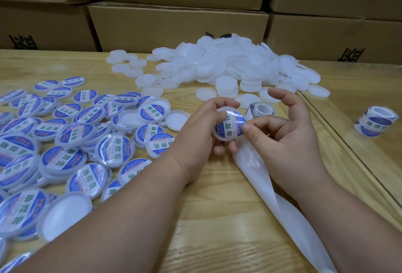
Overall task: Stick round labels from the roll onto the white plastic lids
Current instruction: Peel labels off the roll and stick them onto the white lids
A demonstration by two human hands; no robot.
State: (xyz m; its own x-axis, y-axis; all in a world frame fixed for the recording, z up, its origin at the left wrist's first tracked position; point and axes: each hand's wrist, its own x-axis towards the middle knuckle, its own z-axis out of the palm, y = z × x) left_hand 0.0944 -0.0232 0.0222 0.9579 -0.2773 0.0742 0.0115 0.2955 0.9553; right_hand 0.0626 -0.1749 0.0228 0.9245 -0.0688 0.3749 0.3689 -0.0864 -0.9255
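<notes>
My left hand (pixel 201 130) grips a white plastic lid (pixel 225 136) tilted toward me above the wooden table. A round blue-and-white label (pixel 230 125) lies on the lid's top. My right hand (pixel 280 133) touches the label's right edge with thumb and forefinger, the other fingers spread. The label roll (pixel 261 109) lies just behind my hands, and its empty translucent backing strip (pixel 282 203) trails toward me under my right wrist. A heap of bare white lids (pixel 228 66) lies at the back centre. Labelled lids (pixel 65 142) are spread over the left.
A second label roll (pixel 377 123) stands at the right, beyond a seam in the wooden table (pixel 213 218). Stacked cardboard boxes (pixel 178 26) wall off the back edge. A few unlabelled lids (pixel 65 214) lie among the labelled ones.
</notes>
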